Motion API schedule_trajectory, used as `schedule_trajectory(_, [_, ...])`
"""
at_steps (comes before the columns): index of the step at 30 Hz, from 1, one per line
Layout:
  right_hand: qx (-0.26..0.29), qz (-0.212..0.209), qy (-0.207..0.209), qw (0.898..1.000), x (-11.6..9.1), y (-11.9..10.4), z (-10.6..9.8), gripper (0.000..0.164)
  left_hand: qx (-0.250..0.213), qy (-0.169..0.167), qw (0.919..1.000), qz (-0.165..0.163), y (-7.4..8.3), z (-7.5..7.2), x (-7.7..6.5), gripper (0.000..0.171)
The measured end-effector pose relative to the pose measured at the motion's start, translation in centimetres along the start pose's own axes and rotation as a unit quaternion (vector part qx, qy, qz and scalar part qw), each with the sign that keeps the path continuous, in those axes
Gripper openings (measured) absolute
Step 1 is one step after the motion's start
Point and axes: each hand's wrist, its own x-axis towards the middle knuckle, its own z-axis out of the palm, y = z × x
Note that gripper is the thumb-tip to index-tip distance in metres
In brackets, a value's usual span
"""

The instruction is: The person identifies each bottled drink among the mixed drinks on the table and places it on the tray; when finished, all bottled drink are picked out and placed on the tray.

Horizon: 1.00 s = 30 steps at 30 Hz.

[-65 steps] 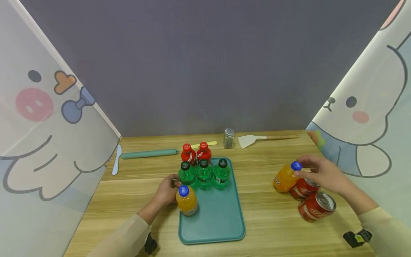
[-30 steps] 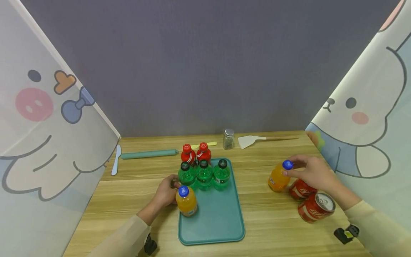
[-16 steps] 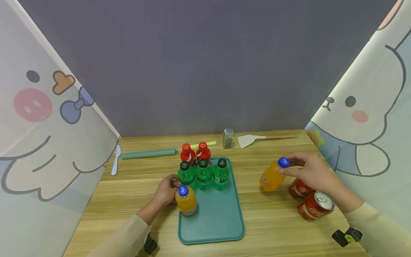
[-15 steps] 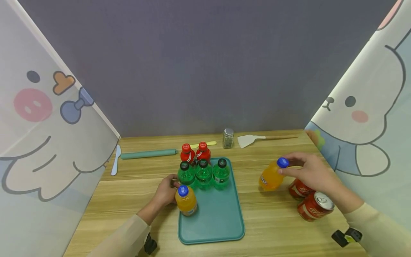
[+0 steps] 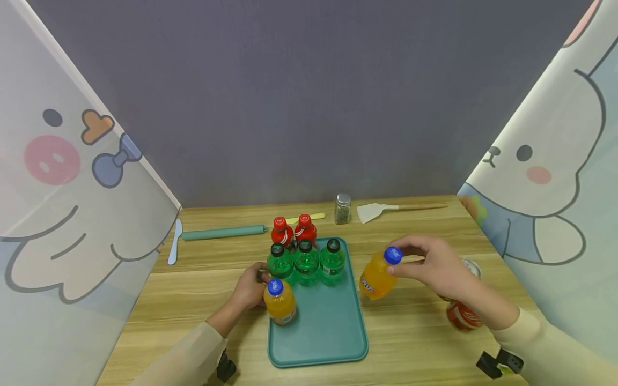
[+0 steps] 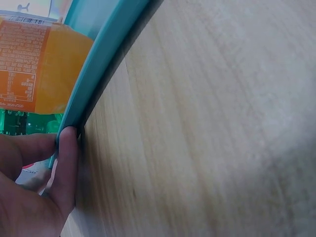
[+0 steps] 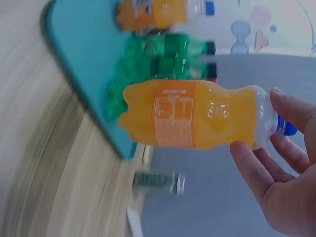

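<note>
My right hand (image 5: 436, 266) grips an orange soda bottle (image 5: 376, 279) by its neck, just under the blue cap; the bottle leans, beside the right edge of the teal tray (image 5: 333, 343). In the right wrist view the bottle (image 7: 177, 116) hangs from thumb and fingers. My left hand (image 5: 250, 287) pinches the tray's left rim, as the left wrist view shows with the fingers on the rim (image 6: 94, 74). Another orange soda bottle (image 5: 280, 305) stands on the tray by that hand. Behind it stand a row of green bottles (image 5: 306, 264) and two red-capped bottles (image 5: 282, 233).
Red soda cans (image 5: 464, 315) stand at the right, partly hidden by my right forearm. Along the back lie a teal rolling pin (image 5: 224, 232), a yellow utensil (image 5: 314, 216) and a spatula (image 5: 372, 212), with a spice jar (image 5: 343, 209). A pale blue knife (image 5: 175, 241) lies far left.
My right hand has carried the orange soda bottle left from beside the cans to the tray's right edge. My left hand has stayed on the tray rim.
</note>
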Motion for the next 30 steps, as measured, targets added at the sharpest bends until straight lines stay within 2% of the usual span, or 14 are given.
schedule_trajectory(4, [0.051,-0.011,-0.018,0.998,0.4,-0.7,1.8,0.030,-0.002,-0.001,1.0000,-0.001,0.0,0.0,0.0,0.059])
schedule_trajectory(11, [0.100,-0.014,-0.034,0.994,1.1,-1.7,5.5,0.033,-0.007,-0.003,1.0000,-0.002,0.1,0.0,-0.1,0.061])
schedule_trajectory(15, [0.101,-0.016,-0.043,0.994,1.8,-1.8,7.6,0.034,-0.003,0.001,1.0000,0.001,0.1,-0.1,-0.2,0.061])
schedule_trajectory(23, [0.067,-0.027,-0.053,0.996,3.0,-1.7,11.2,0.032,-0.006,0.001,1.0000,-0.001,-0.1,-0.1,-0.1,0.062])
schedule_trajectory(30, [0.079,-0.027,-0.063,0.995,3.6,-1.4,13.6,0.033,-0.013,-0.003,0.9999,0.001,0.0,-0.1,-0.1,0.061])
